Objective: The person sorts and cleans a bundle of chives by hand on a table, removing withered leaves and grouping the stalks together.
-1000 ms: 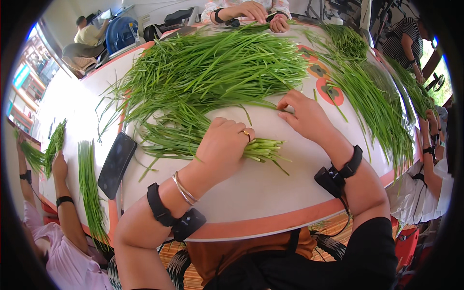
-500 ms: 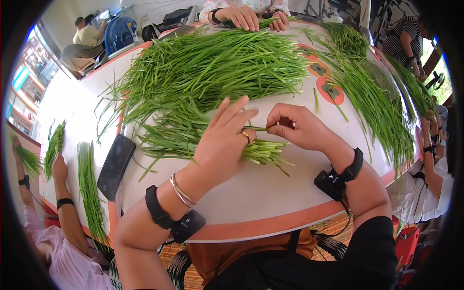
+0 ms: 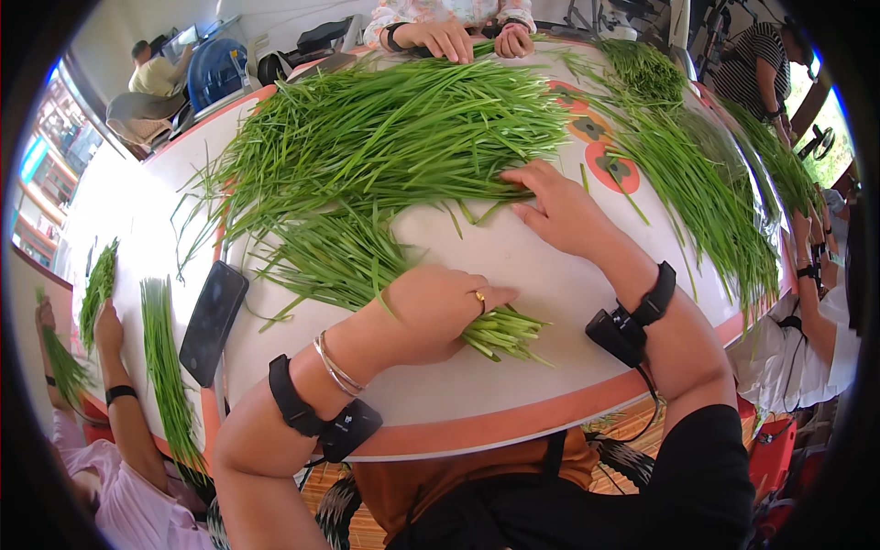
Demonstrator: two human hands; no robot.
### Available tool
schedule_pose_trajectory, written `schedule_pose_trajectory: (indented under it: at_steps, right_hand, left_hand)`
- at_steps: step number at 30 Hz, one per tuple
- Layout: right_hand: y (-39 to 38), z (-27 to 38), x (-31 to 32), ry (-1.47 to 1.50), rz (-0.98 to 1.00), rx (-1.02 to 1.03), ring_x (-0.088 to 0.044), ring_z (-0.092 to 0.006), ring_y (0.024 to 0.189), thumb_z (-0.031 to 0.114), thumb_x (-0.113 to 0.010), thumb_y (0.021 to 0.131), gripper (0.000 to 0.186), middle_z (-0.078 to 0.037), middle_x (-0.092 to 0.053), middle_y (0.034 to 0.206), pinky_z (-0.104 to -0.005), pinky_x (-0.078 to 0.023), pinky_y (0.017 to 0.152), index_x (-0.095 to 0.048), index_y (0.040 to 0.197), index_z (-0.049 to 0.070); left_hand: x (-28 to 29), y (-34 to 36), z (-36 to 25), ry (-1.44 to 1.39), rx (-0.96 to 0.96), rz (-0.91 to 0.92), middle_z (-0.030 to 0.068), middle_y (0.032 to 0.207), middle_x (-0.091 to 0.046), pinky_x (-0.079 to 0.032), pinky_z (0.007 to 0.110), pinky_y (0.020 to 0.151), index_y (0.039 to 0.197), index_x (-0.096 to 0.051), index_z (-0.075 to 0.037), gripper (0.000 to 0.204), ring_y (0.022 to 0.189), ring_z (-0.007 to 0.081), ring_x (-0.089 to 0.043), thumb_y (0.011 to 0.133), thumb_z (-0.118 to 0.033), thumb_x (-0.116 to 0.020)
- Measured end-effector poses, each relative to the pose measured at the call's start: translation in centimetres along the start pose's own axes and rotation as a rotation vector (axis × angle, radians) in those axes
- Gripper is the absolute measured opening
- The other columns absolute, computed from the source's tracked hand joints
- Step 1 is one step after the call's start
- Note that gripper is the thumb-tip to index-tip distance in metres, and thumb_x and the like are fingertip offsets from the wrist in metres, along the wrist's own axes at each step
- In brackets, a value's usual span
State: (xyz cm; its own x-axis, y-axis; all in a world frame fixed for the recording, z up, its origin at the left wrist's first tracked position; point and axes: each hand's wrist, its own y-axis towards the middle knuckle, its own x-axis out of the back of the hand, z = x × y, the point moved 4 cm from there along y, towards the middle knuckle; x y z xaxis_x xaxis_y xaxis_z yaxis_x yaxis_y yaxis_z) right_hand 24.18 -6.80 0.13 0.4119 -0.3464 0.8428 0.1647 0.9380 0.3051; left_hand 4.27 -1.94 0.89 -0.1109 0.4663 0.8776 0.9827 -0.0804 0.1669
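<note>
My left hand (image 3: 423, 316), with a gold ring and bangles, is closed around a bunch of garlic chives (image 3: 511, 335). The pale cut ends stick out on the right of the fist, and the green leaves spread over the table to its upper left. Beyond it my right hand (image 3: 570, 215) reaches to the near right edge of a big heap of chives (image 3: 394, 133). Its fingertips touch stalks there, thumb and fingers apart. Whether a stalk lies between them is hard to see.
A dark phone (image 3: 213, 321) lies on the white table (image 3: 513, 408) at left, beside a narrow bundle of chives (image 3: 168, 357). More chives (image 3: 701, 183) lie along the right side. Across the table, a person's hands (image 3: 445, 39) rest at the heap; other people sit at both sides.
My right hand has moved up and away from the held bunch to the heap's edge. My left hand has lowered and its raised fingers have closed round the bunch.
</note>
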Motion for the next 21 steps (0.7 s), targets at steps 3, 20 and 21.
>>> schedule_pose_trajectory:
  at_steps: [3, 20, 21]
  right_hand:
    - [0.0, 0.7, 0.1, 0.053, 0.138, -0.103, -0.061, -0.0287, 0.088, 0.015, -0.067, 0.083, 0.036, -0.012, -0.056, 0.114, -0.0373, -0.05, 0.077, -0.057, 0.117, 0.007]
    - [-0.3, 0.5, 2.3, 0.12, -0.09, -0.268, -0.064, -0.0276, 0.07, 0.019, -0.056, 0.093, 0.014, -0.011, -0.065, 0.076, -0.0383, -0.048, 0.064, -0.057, 0.095, 0.005]
    - [-0.3, 0.6, 1.9, 0.164, -0.064, -0.268, -0.063, -0.0267, 0.067, 0.019, -0.055, 0.094, 0.014, -0.01, -0.065, 0.072, -0.0375, -0.048, 0.063, -0.057, 0.095, 0.005]
  left_hand:
    - [-0.1, -0.3, 0.3, 0.007, -0.092, -0.047, 0.0088, 0.087, -0.063, -0.048, 0.041, 0.072, 0.11, -0.06, -0.012, 0.044, 0.081, 0.0331, -0.06, 0.068, -0.009, -0.073]
    - [1.8, -0.5, 1.8, 0.19, 0.26, -0.269, 0.0128, 0.105, -0.057, -0.046, 0.042, 0.086, 0.096, -0.058, -0.006, 0.034, 0.103, 0.0356, -0.055, 0.064, 0.001, -0.065]
    - [2.0, -0.5, 1.5, 0.169, 0.183, -0.324, 0.0127, 0.111, -0.056, -0.045, 0.042, 0.092, 0.094, -0.058, -0.006, 0.035, 0.111, 0.0356, -0.052, 0.062, 0.004, -0.065]
